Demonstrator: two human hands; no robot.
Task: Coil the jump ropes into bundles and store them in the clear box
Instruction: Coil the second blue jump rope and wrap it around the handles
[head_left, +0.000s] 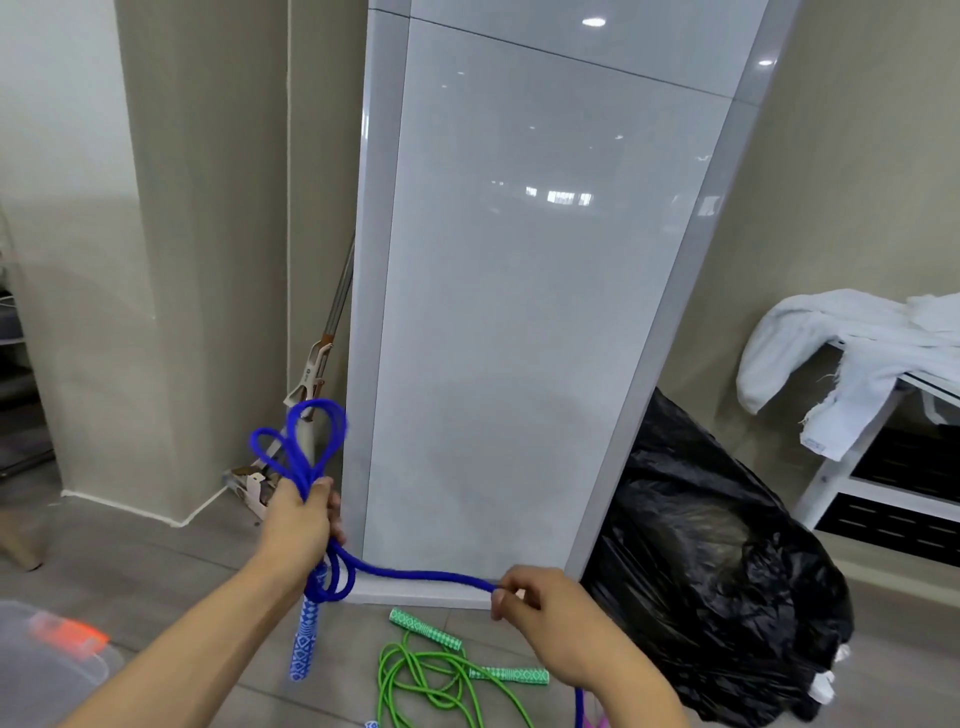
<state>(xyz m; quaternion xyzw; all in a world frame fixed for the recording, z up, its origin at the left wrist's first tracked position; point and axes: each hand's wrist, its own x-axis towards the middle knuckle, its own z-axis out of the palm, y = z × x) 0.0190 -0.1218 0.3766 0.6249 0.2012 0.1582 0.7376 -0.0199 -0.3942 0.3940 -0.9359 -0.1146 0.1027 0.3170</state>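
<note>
Rope (415, 574) between left hand (298, 514), right hand (540, 613)

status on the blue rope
Left hand grips blue rope loops. Right hand pinches its strand. Green rope loose on floor. Clear box unobstructed.

Floor (156, 561) (grey tile): green jump rope (415, 670) below right fingers (498, 603); black bag (701, 597) beside them; clear box (47, 670) far left.

Box (47, 670) far left, loose rope (415, 670) on floor (156, 561) centre, bag (717, 597) right, panel (519, 312) behind
</note>
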